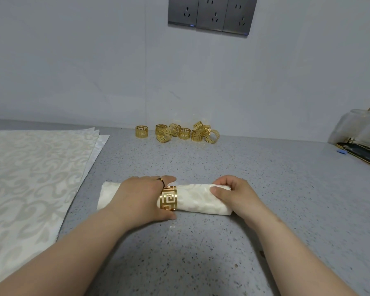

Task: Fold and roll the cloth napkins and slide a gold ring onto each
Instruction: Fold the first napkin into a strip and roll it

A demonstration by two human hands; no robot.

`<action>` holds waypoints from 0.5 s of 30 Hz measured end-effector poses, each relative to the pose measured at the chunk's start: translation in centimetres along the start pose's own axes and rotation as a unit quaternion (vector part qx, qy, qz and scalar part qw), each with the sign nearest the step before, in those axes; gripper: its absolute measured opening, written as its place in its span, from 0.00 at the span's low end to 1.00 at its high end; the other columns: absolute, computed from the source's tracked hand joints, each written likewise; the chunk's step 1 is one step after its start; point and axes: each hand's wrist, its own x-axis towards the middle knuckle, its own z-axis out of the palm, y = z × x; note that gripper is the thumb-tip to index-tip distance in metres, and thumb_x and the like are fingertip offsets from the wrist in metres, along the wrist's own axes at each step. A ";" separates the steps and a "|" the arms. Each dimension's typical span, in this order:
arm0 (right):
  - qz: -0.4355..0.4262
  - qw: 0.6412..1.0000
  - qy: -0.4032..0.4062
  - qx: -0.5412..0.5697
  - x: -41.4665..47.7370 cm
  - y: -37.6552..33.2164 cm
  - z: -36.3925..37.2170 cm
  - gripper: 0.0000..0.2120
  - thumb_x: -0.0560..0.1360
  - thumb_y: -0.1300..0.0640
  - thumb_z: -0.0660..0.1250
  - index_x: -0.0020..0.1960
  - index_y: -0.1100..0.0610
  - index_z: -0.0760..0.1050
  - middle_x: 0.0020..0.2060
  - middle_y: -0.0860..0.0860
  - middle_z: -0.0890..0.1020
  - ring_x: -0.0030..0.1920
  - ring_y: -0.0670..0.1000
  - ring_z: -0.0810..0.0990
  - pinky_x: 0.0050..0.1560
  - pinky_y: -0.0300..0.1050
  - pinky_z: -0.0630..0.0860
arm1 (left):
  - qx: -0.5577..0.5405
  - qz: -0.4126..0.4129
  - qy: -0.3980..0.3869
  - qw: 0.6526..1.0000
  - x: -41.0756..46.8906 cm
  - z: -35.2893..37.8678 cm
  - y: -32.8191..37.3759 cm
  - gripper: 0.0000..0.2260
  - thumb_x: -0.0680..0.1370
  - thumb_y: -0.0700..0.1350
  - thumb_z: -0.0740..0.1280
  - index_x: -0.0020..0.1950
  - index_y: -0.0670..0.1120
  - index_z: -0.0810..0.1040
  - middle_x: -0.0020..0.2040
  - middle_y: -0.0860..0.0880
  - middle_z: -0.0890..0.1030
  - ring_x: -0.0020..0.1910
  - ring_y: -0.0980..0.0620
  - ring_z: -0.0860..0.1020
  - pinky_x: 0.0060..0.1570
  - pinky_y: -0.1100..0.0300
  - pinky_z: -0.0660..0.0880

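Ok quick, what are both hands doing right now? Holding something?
Left hand: holding the rolled napkin, right beside the gold ring.
Right hand: holding the napkin's other end.

Home kitchen, I'd say: speckled grey stone bench (201,253), pale tiled wall (73,60), three dark grey wall sockets (212,14), clear glasses (350,129) on a gold-rimmed tray (360,153) at the bench's right edge.

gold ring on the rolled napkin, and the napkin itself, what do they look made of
The gold ring looks like polished metal, gold-toned; it shines and has a cut-out key pattern. The rolled napkin seems woven cloth, off-white, with a faintly glossy scroll pattern; fibre unclear.
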 end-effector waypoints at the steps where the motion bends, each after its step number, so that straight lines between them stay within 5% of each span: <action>1: 0.000 1.000 0.002 -0.008 0.1 0.1 -0.1 0.09 0.74 0.62 0.66 0.37 0.52 0.73 0.35 0.47 0.76 0.35 0.44 0.73 0.34 0.33 0.68 | -0.002 -0.004 -0.017 1.000 0.0 -0.2 -0.3 0.36 0.69 0.65 0.66 0.73 0.60 0.55 0.67 0.58 0.71 0.62 0.56 0.72 0.55 0.64 0.67; 5: 0.000 0.997 -0.006 -0.078 0.2 0.2 -0.6 0.09 0.74 0.61 0.65 0.38 0.51 0.72 0.36 0.46 0.75 0.37 0.44 0.72 0.36 0.32 0.67 | -0.030 -0.044 -0.095 0.994 -0.6 -1.2 -2.6 0.37 0.65 0.64 0.70 0.70 0.59 0.60 0.63 0.60 0.71 0.58 0.57 0.73 0.49 0.64 0.67; 8: -0.012 0.980 0.001 -0.199 -0.4 -0.4 -0.7 0.02 0.75 0.53 0.64 0.48 0.49 0.73 0.47 0.44 0.75 0.53 0.48 0.73 0.55 0.39 0.67 | -0.089 -0.071 -0.147 0.983 -1.0 -1.3 -4.4 0.33 0.62 0.64 0.72 0.63 0.57 0.65 0.55 0.58 0.69 0.54 0.58 0.71 0.51 0.64 0.69; 11: -0.129 0.920 0.018 -0.370 -1.4 -1.5 0.3 0.21 0.75 0.44 0.62 0.66 0.47 0.66 0.64 0.43 0.71 0.67 0.46 0.63 0.69 0.43 0.52 | -0.113 -0.054 -0.146 0.981 -0.9 -1.2 -4.6 0.31 0.53 0.70 0.64 0.53 0.60 0.65 0.47 0.61 0.70 0.48 0.60 0.71 0.44 0.68 0.68; 15: -0.255 0.861 -0.047 -0.438 -2.2 -2.4 3.1 0.32 0.73 0.43 0.64 0.72 0.47 0.57 0.70 0.44 0.65 0.72 0.45 0.56 0.72 0.45 0.39 | -0.112 -0.044 -0.127 0.984 -0.7 -0.8 -3.3 0.24 0.59 0.68 0.68 0.49 0.62 0.65 0.45 0.62 0.73 0.46 0.60 0.73 0.41 0.70 0.66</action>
